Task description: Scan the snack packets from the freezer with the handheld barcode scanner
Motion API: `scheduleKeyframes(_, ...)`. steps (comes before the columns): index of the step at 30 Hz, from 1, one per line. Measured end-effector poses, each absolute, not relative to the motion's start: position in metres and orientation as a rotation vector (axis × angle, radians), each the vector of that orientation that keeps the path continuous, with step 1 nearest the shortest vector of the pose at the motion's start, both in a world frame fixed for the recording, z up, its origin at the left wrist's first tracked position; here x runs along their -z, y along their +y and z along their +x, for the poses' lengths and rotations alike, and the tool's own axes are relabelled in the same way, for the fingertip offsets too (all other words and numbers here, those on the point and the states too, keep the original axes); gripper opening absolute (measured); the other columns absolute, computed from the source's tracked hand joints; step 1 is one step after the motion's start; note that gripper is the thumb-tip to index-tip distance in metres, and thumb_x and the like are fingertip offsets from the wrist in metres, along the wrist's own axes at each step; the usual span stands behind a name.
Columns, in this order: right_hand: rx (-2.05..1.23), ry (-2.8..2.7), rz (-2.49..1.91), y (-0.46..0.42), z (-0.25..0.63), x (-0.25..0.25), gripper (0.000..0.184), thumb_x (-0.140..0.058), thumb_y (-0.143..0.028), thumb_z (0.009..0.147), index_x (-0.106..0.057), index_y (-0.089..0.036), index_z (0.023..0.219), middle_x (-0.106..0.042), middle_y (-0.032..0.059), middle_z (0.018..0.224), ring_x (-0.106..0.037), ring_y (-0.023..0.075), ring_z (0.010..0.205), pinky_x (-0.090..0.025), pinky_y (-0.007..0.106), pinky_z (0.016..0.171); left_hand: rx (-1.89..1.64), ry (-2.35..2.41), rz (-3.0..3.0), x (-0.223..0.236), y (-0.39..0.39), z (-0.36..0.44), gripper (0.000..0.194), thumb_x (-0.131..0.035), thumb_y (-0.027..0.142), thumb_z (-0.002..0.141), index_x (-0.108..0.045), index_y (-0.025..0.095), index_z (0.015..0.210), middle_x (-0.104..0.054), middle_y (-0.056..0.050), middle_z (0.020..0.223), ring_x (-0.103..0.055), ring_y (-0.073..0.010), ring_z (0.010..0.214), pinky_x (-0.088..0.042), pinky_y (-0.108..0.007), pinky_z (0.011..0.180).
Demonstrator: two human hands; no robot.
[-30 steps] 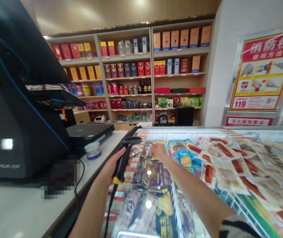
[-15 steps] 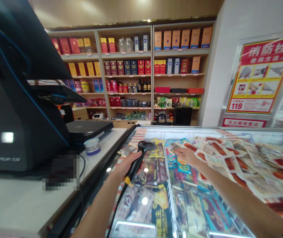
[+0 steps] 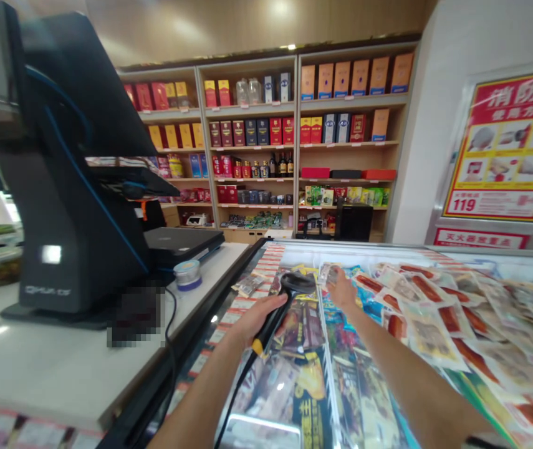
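Note:
My left hand (image 3: pixel 259 318) is wrapped round the handle of a black barcode scanner (image 3: pixel 279 312) with a yellow band and a trailing cord. The scanner head points toward my right hand (image 3: pixel 342 290), which pinches a small clear packet (image 3: pixel 328 274) above the glass-topped freezer. The packet's contents are too small to make out. To the right of that hand, many flat sealed food packets (image 3: pixel 427 290) with reddish-brown pieces lie spread over the glass. Another small packet (image 3: pixel 249 285) rests on the glass beyond my left hand.
On the counter at left (image 3: pixel 60 368) stand a black checkout terminal (image 3: pixel 74 218), a scale (image 3: pixel 184 240) and a small round tub (image 3: pixel 187 274). Bagged goods (image 3: pixel 310 399) show through the freezer lid. Shelves of boxed goods (image 3: pixel 252 131) line the back wall.
My right hand has moved left with the packet, closer to the scanner head. My left hand and the scanner have shifted slightly right in the picture, as the view turned a little left.

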State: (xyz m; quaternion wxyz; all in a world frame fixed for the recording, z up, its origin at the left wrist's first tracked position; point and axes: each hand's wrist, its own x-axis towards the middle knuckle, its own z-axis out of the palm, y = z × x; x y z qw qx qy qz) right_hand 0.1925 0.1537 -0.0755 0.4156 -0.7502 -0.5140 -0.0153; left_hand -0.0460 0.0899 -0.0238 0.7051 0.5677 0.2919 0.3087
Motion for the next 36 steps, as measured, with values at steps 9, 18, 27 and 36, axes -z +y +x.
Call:
scheduleKeyframes(9,-0.031,-1.283,-1.673,0.12,0.248,0.073,0.031,-0.042,-0.024,0.064,-0.059,-0.014,0.087,-0.055,0.003,0.059,-0.047,0.0141,0.05,-0.034,0.025,0.05,-0.679,0.503,1.226,0.024,0.085,-0.043,0.032,-0.046,0.041,0.071,-0.05,0.01,0.079,-0.051,-0.002,0.052,-0.046,-0.0083,0.04,-0.031,-0.019,0.039)
scheduleKeyframes(18,-0.13,-1.01,-1.545,0.124,0.262,0.076,0.035,-0.043,-0.029,0.06,-0.058,-0.012,0.087,-0.047,-0.0024,0.047,-0.036,0.01,0.04,-0.027,0.022,0.042,-0.699,0.516,1.264,0.018,0.081,-0.047,0.031,-0.044,0.039,0.074,-0.05,0.01,0.082,-0.051,-0.002,0.057,-0.046,-0.0077,0.042,-0.029,-0.019,0.04)
scheduleKeyframes(27,-0.157,-0.982,-1.47,0.132,0.266,0.083,0.032,-0.043,-0.028,0.061,-0.057,-0.013,0.085,-0.046,-0.0033,0.048,-0.037,0.0097,0.042,-0.027,0.021,0.042,-0.696,0.583,1.269,0.018,0.08,-0.045,0.033,-0.047,0.038,0.072,-0.05,0.01,0.089,-0.052,-0.001,0.056,-0.047,-0.008,0.041,-0.031,-0.019,0.04)
scheduleKeyframes(36,-0.256,-0.962,-1.426,0.13,0.263,0.079,0.031,-0.043,-0.029,0.06,-0.057,-0.013,0.084,-0.046,-0.0039,0.046,-0.039,0.0097,0.04,-0.027,0.021,0.04,-0.673,0.55,1.292,0.018,0.083,-0.05,0.026,-0.046,0.038,0.073,-0.049,0.012,0.078,-0.052,-0.002,0.057,-0.047,-0.0079,0.042,-0.031,-0.019,0.04)
